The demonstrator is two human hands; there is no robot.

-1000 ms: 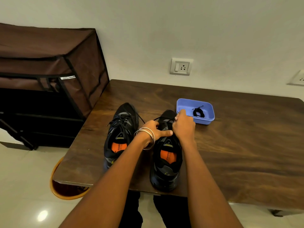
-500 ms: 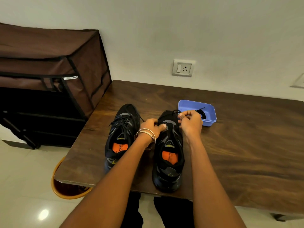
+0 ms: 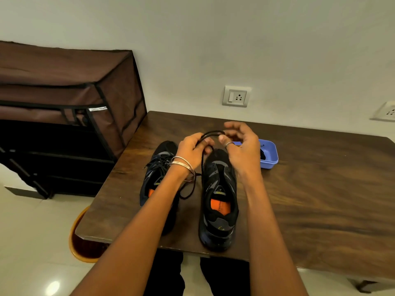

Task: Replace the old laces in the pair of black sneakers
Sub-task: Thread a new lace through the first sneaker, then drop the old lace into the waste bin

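Head camera looks down over two bare forearms reaching across a dark brown wooden tabletop [image 3: 310, 199]. Both hands are raised above the toe end of the right-side black sneaker with an orange insole [image 3: 219, 199], which has no lace in its eyelets. The left hand [image 3: 192, 151], with thin silver bangles [image 3: 183, 165] on its wrist, has its fingers curled round a thin black shoelace [image 3: 210, 134]. From that grip the lace arcs over to the right hand [image 3: 242, 146], where it meets the thumb and fingertips; these fingers are loosely bent and spread, and whether they pinch the lace cannot be told. A ring [image 3: 228, 144] sits on one finger of the right hand. The rest of the lace hangs down from the left hand, between the two shoes, and loops beneath the left wrist. Under the left forearm lies the second black sneaker, laced [image 3: 159, 167]. Just beyond the right hand a small blue plastic tray [image 3: 270, 155] stands on the tabletop with something black coiled inside. Far left of the hands stands a brown fabric-covered cabinet [image 3: 70, 99].
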